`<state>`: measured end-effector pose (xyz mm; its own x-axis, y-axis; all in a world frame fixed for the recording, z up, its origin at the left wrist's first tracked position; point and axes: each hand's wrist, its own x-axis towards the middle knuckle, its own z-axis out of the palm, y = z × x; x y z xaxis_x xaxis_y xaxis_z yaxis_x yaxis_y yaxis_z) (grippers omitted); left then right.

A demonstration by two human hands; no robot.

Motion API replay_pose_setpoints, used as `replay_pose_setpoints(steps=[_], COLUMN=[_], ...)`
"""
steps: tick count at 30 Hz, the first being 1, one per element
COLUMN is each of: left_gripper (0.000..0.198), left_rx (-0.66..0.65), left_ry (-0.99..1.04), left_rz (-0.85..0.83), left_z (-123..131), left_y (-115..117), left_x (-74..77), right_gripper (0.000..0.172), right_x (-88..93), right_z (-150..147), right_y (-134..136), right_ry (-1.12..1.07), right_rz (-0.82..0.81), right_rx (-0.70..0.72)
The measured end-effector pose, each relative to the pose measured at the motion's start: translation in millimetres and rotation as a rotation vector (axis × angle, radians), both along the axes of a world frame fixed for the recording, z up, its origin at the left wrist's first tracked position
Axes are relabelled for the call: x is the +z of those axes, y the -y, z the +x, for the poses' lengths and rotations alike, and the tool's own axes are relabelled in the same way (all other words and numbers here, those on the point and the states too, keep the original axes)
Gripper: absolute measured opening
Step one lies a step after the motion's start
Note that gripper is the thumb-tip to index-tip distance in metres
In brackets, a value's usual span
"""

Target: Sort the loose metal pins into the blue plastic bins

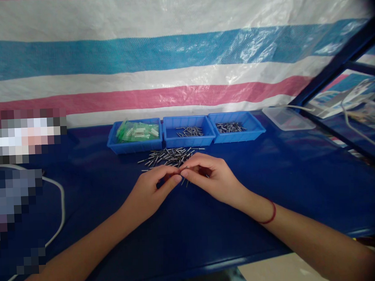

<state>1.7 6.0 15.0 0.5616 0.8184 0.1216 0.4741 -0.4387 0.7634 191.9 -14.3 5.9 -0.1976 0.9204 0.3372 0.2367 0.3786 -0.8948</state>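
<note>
A loose pile of metal pop rivets [163,156] lies on the blue table, just beyond my hands and partly under them. My left hand [158,184] is closed in a pinch, thumb against forefinger, and its fingertips meet those of the other hand. What the left fingers hold is too small to make out. My right hand [212,174], with a red cord on the wrist, pinches what looks like a pop rivet; a small metal end shows at the fingertips. A few thin pins point down below the joined fingertips.
Three blue bins stand in a row behind the pile: the left bin [135,148] holds green-and-clear plastic packets, the middle bin [189,141] and right bin [252,131] hold rivets. A clear plastic lid [289,118] lies to the right. A white cable [62,200] curves at left.
</note>
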Motion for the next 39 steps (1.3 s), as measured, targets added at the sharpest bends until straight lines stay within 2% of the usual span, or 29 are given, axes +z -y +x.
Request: replay_pose_setpoints(steps=[3,6,12,15,17,19,22,25,27,31,39], left_gripper=[0.016,0.013,0.01,0.011,0.013,0.015,0.019,0.017,0.017,0.02,0.018], left_rx=[0.01,0.078,0.134,0.139,0.144,0.148,0.148,0.118,0.083,0.024,0.014], left_ry=[-0.015,0.008,0.055,0.054,0.037,0.008,-0.065,-0.164,-0.242,-0.404,-0.446], left_rz=[0.011,0.056,0.152,0.176,0.181,0.18,0.195,0.281,0.363,0.465,0.502], left_z=[1.2,1.2,-1.0,-1.4,-1.9,-2.9,-5.5,-9.4,-12.5,-17.9,-18.1], left_y=[0.6,0.6,0.6,1.3,1.4,0.7,-2.7,-9.2,-14.6,-23.8,-27.7], left_x=[0.9,0.3,-0.5,0.7,1.4,1.9,1.8,-1.5,-6.1,-16.2,-19.4], right_gripper=[0.01,0.01,0.01,0.01,0.012,0.016,0.02,0.024,0.029,0.036,0.03], right_x=[0.2,1.2,-0.5,-2.6,-3.3,-3.0,0.0,5.0,8.2,11.8,8.5], right_z=[0.0,0.1,1.7,2.1,1.5,1.5,8.4,25.9,39.2,51.6,28.3], right_y=[0.8,1.3,-1.0,-2.2,-2.8,-4.5,-12.3,-26.2,-35.3,-41.8,-27.2], right_ry=[0.0,0.014,0.045,0.121,0.113,0.003,-0.298,-0.605,-0.72,-0.804,-0.689], right_rz=[0.012,0.016,0.004,0.011,-0.042,-0.154,-0.326,-0.395,-0.411,-0.452,-0.511], right_rx=[0.018,0.031,-0.002,0.051,0.104,0.1,-0.044,-0.201,-0.262,-0.274,-0.133])
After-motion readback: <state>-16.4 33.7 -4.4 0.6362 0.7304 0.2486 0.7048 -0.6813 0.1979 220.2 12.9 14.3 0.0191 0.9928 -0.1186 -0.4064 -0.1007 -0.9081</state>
